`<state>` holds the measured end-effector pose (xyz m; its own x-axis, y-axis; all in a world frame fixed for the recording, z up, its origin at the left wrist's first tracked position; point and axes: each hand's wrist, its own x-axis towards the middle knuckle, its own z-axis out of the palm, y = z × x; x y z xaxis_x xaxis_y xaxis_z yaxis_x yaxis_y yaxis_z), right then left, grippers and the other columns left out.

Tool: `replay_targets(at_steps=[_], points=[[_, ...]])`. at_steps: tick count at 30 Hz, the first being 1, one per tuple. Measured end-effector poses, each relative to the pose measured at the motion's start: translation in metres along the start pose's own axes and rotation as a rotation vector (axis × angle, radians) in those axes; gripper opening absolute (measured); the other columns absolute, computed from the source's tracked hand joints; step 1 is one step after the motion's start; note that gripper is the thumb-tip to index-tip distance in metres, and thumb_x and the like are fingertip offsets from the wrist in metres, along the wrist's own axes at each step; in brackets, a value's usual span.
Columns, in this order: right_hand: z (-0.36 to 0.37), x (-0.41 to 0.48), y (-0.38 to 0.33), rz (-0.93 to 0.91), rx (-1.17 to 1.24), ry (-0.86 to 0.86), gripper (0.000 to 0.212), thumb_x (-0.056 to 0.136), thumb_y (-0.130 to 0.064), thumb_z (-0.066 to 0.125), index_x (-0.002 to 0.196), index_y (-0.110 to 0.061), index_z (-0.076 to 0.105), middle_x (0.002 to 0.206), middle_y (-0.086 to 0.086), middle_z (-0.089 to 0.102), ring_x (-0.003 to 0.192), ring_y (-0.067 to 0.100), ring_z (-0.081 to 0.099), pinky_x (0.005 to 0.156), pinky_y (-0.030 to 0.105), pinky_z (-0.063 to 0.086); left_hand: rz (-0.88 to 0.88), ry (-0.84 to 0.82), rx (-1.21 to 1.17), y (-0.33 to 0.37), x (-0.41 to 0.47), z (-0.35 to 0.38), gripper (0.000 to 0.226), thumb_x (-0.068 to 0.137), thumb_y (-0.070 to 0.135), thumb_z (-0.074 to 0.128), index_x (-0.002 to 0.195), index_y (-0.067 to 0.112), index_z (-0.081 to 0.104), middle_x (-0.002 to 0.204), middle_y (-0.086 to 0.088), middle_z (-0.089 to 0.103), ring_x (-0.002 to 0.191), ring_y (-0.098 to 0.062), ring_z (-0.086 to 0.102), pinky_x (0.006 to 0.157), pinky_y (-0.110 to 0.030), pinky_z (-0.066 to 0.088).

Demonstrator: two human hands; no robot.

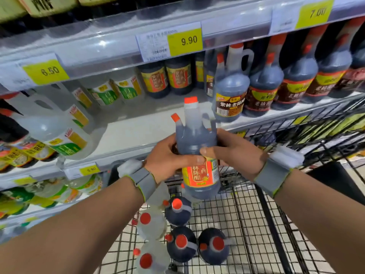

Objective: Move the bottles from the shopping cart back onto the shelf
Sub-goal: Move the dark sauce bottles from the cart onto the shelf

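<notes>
A dark vinegar bottle (197,139) with an orange cap and a red-yellow label is held upright above the shopping cart (246,224), in front of the shelf (138,131). My left hand (169,159) grips its body from the left and my right hand (233,149) from the right. Down in the cart stand three dark bottles (181,244) with orange caps and two clear bottles (152,224) beside them on the left.
The shelf has a bare patch behind the held bottle, between clear white-vinegar bottles (65,133) on the left and dark jugs (229,95) on the right. Smaller dark bottles (167,78) stand at the back. Price tags (185,41) line the upper shelf edge.
</notes>
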<state>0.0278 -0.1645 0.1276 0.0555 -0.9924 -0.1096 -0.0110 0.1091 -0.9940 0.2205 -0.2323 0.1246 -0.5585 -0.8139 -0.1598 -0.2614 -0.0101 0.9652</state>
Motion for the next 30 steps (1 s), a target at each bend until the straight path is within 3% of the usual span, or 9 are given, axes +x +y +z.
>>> replay_targets(at_steps=[3,7,13,17,19,22,25,28,30], points=[[0.000,0.002,-0.004,0.006,0.048,-0.079,0.054,0.078,-0.015,0.070,0.130,-0.018,0.057,0.117,-0.002,0.073,0.109,0.015,0.068,0.082,0.028,0.056,0.028,0.007,-0.019,0.012,0.003,-0.007,0.064,0.047,0.039,0.088,0.108,0.029,0.072,0.103,0.009,0.079,0.098,-0.010,0.075,0.078,-0.023,0.057],[-0.001,0.006,-0.018,-0.025,0.020,-0.102,0.045,0.092,0.001,0.064,0.135,-0.009,0.053,0.095,-0.010,0.076,0.079,-0.001,0.070,0.063,0.011,0.050,0.056,0.028,-0.061,0.019,0.005,-0.015,0.062,0.049,0.035,0.089,0.108,0.029,0.072,0.106,0.002,0.079,0.102,-0.018,0.074,0.085,-0.034,0.059],[0.000,0.018,-0.028,-0.084,-0.027,-0.013,0.040,0.094,-0.011,0.065,0.133,-0.016,0.057,0.124,0.001,0.070,0.112,0.015,0.067,0.090,0.028,0.055,0.071,0.062,-0.095,0.033,0.017,-0.021,0.056,0.059,0.016,0.088,0.113,0.019,0.071,0.106,-0.004,0.079,0.100,-0.023,0.075,0.080,-0.033,0.059],[0.000,0.029,-0.032,-0.141,-0.032,0.084,0.042,0.094,-0.013,0.067,0.134,-0.021,0.057,0.130,-0.007,0.065,0.120,0.004,0.060,0.097,0.022,0.050,0.088,0.099,-0.076,0.045,0.028,-0.027,0.062,0.056,0.021,0.092,0.114,0.023,0.070,0.109,-0.002,0.079,0.102,-0.022,0.075,0.081,-0.034,0.060],[-0.001,0.034,-0.033,-0.166,-0.144,0.137,0.045,0.091,-0.028,0.068,0.134,-0.031,0.056,0.134,-0.015,0.061,0.126,-0.003,0.053,0.106,0.024,0.044,0.107,0.122,-0.070,0.052,0.035,-0.030,0.070,0.054,0.023,0.097,0.118,0.022,0.069,0.113,-0.004,0.077,0.106,-0.026,0.073,0.085,-0.039,0.061],[-0.005,0.036,-0.032,-0.157,-0.371,0.198,0.050,0.091,-0.039,0.066,0.138,-0.035,0.050,0.137,-0.015,0.057,0.130,0.008,0.051,0.111,0.037,0.041,0.133,0.178,-0.078,0.061,0.047,-0.030,0.078,0.052,0.022,0.101,0.121,0.018,0.066,0.116,-0.006,0.076,0.109,-0.029,0.072,0.085,-0.043,0.061],[-0.007,0.032,-0.029,-0.106,-0.554,0.190,0.064,0.095,-0.033,0.063,0.152,-0.028,0.034,0.147,-0.002,0.050,0.136,0.020,0.045,0.113,0.037,0.036,0.147,0.237,-0.071,0.065,0.063,-0.030,0.079,0.042,0.031,0.097,0.114,0.019,0.067,0.114,-0.003,0.076,0.107,-0.025,0.073,0.091,-0.048,0.059],[-0.007,0.026,-0.023,0.035,-0.774,0.112,0.084,0.097,-0.044,0.056,0.159,-0.027,0.003,0.166,-0.002,0.017,0.151,0.018,0.019,0.120,0.033,0.024,0.141,0.241,-0.061,0.063,0.077,-0.030,0.076,0.040,0.028,0.096,0.110,0.018,0.068,0.113,-0.003,0.077,0.106,-0.024,0.074,0.095,-0.050,0.058],[-0.008,0.022,-0.017,0.046,-0.852,0.087,0.087,0.098,-0.045,0.053,0.159,-0.025,-0.005,0.167,-0.004,0.007,0.153,0.016,0.012,0.120,0.031,0.021,0.139,0.251,-0.049,0.058,0.085,-0.028,0.074,0.039,0.027,0.097,0.107,0.018,0.069,0.113,-0.003,0.077,0.106,-0.024,0.074,0.096,-0.050,0.057]])
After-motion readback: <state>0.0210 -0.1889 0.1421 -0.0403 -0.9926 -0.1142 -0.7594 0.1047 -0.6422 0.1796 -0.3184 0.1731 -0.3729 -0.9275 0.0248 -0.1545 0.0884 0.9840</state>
